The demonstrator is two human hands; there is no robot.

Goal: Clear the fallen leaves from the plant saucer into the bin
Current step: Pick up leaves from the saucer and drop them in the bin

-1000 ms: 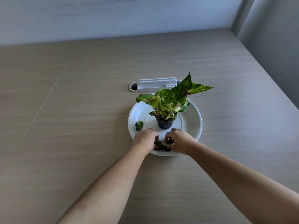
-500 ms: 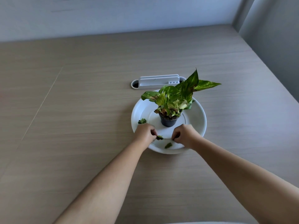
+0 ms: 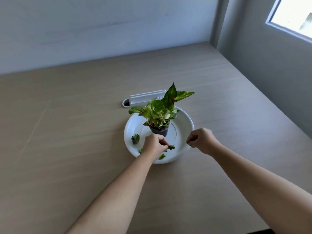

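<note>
A white round saucer (image 3: 184, 122) lies on the wooden table with a small potted plant (image 3: 158, 115) standing in a dark pot at its middle. My left hand (image 3: 154, 144) hovers over the saucer's near side and pinches a green fallen leaf (image 3: 171, 146). My right hand (image 3: 201, 140) is at the saucer's right rim, fingers closed on a thin dark bit of leaf or stem. A crumpled leaf (image 3: 135, 139) rests on the saucer's left side, and a small leaf (image 3: 162, 156) lies near the front rim. No bin is in view.
A white cable-port cover (image 3: 145, 98) with a dark hole sits in the table just behind the saucer. Walls close off the table at the back and right, with a window (image 3: 293, 16) at the upper right.
My hands have parted: the right one moved out to the saucer's right rim, the left one lifted a leaf. The camera tilted up, showing the window.
</note>
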